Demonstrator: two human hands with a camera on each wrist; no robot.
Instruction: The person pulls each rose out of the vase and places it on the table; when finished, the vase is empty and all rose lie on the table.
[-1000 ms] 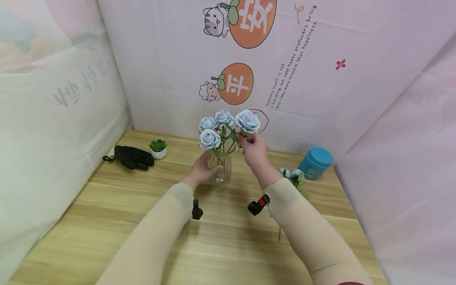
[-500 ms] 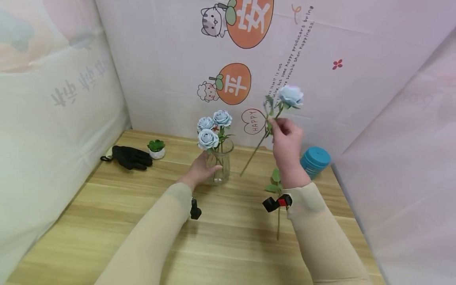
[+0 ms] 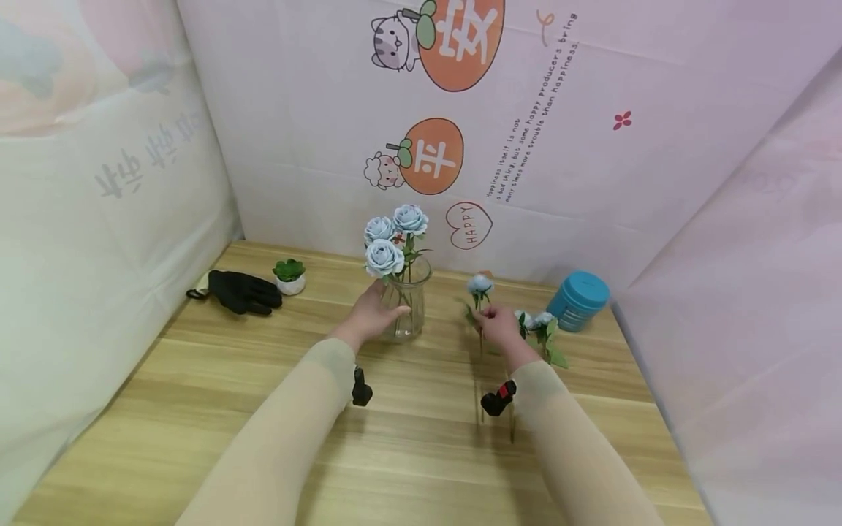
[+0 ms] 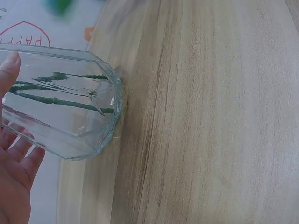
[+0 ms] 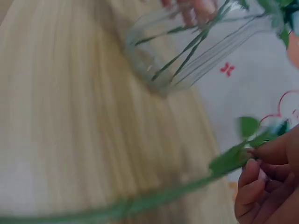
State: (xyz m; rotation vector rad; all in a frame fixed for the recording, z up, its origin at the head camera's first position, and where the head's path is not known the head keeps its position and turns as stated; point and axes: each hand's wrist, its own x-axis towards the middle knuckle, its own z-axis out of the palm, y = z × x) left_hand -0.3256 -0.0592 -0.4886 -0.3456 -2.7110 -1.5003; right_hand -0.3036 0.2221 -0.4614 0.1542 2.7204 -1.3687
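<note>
My left hand grips the clear glass vase from its left side, thumb across the front. Three pale blue roses stand in the vase, and their green stems show through the glass in the left wrist view. To the right of the vase, my right hand pinches another pale blue rose by its stem, just below the bloom. This rose is upright-looking, low over the table, and blurred in the right wrist view. More blue roses lie beside the right hand, partly hidden by it.
A blue lidded tub stands at the back right. At the back left are a black glove and a small potted succulent. Printed cloth walls close in the wooden table at the back and sides.
My right hand pulled one rose out of the vase, raised it to the right, then lowered it toward the table near the other loose roses. The left hand stays on the vase.
</note>
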